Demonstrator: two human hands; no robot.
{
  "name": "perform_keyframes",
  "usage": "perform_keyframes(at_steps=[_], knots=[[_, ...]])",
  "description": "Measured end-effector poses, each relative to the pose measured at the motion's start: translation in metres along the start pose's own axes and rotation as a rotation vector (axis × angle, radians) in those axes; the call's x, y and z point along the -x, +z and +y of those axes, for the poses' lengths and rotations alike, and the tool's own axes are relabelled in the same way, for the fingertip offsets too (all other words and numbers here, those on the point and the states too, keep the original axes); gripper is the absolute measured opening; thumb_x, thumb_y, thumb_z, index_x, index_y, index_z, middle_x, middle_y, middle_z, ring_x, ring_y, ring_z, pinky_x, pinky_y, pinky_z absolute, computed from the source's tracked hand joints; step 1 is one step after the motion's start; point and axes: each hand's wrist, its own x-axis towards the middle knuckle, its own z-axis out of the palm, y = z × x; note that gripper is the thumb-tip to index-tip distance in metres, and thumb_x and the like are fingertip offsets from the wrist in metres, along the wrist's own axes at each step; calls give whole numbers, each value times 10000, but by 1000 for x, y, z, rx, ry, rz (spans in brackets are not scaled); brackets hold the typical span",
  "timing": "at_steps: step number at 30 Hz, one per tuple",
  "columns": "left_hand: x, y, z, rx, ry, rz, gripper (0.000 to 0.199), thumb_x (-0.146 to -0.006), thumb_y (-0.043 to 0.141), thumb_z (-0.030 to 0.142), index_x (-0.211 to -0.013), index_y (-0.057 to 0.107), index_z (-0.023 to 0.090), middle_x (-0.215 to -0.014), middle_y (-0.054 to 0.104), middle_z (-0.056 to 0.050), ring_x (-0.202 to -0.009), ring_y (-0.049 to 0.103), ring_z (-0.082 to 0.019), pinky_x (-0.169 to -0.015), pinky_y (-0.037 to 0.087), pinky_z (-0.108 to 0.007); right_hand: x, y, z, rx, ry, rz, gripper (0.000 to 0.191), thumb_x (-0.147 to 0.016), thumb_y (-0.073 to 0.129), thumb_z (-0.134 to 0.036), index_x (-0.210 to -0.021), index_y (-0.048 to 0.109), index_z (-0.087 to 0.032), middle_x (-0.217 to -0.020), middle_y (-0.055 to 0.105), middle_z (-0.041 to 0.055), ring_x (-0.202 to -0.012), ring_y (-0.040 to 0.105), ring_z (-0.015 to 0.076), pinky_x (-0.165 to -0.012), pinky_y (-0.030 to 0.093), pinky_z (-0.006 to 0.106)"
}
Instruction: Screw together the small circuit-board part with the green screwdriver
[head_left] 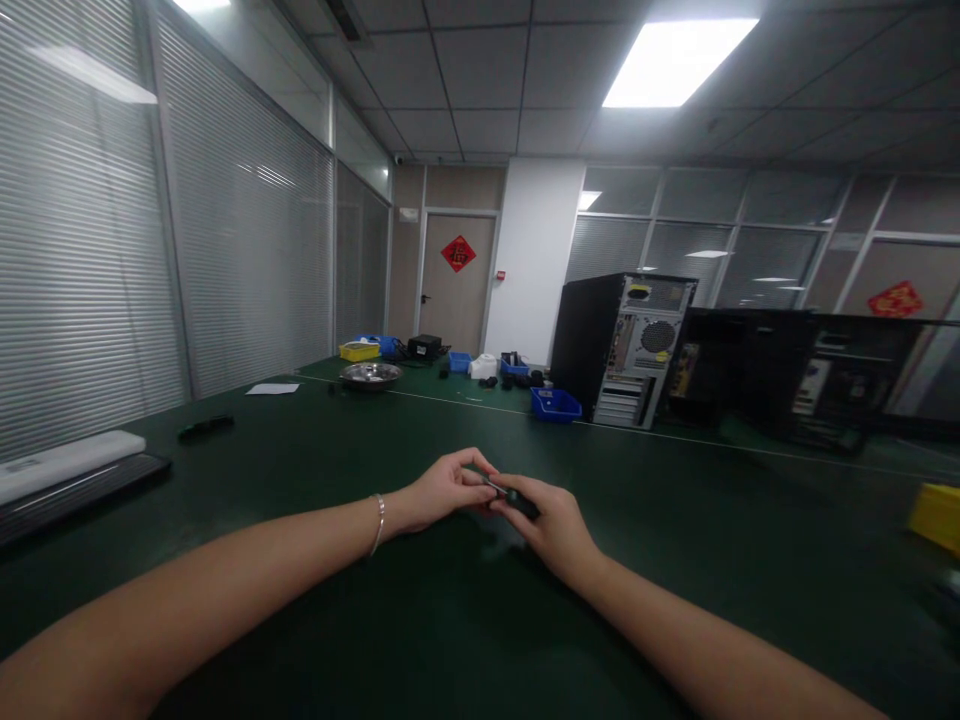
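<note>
Above the dark green table (465,620), my two hands meet near the middle of the view. My right hand (553,520) is closed around the dark handle of a small screwdriver (523,502), whose thin metal shaft points left. My left hand (450,485) is pinched at the shaft's tip, its thumb and fingertips together. Whatever small thing those fingertips may hold is too small to make out.
A black computer tower (592,340) stands at the back right beside a blue bin (555,404). A metal dish (370,375) and a yellow bin (359,352) are farther back. At the left lie a dark tool (206,427) and a white long box (71,462).
</note>
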Motion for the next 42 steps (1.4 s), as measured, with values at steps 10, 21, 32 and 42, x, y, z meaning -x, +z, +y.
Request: perform_keyframes(at_steps=[10,21,32,42], knots=[[-19,-99,16,191,97,653,111,-800,578,83,-888,645,76,-914,677,-145,-730,631,-146,-691,499,-265,0,-9,-7,-63,44,-47,225,-865,542,-283,-1072,616,-233,-948,685,30,-845,639,186,-754,498,291],[25,-223,11,235,139,1270,131,-887,495,183,-948,577,101,-876,607,-43,-691,590,-111,-592,503,-239,3,-9,-6,-74,-1,-143,193,-858,542,-231,-1036,616,-243,-959,670,21,-884,622,193,-806,485,321],[19,-221,10,107,70,1285,284,-876,521,283,-1119,533,136,-1104,572,-86,-927,589,-195,-779,508,-386,1,-6,-3,-73,-13,-160,192,-849,547,-229,-1026,621,-231,-942,675,25,-868,624,190,-795,479,314],[10,-196,8,-43,29,1076,153,-853,539,212,-919,609,93,-878,621,-64,-746,590,-143,-668,487,-281,2,-7,-5,-95,-17,-172,180,-860,536,-226,-1019,619,-239,-929,666,15,-855,619,180,-784,479,308]])
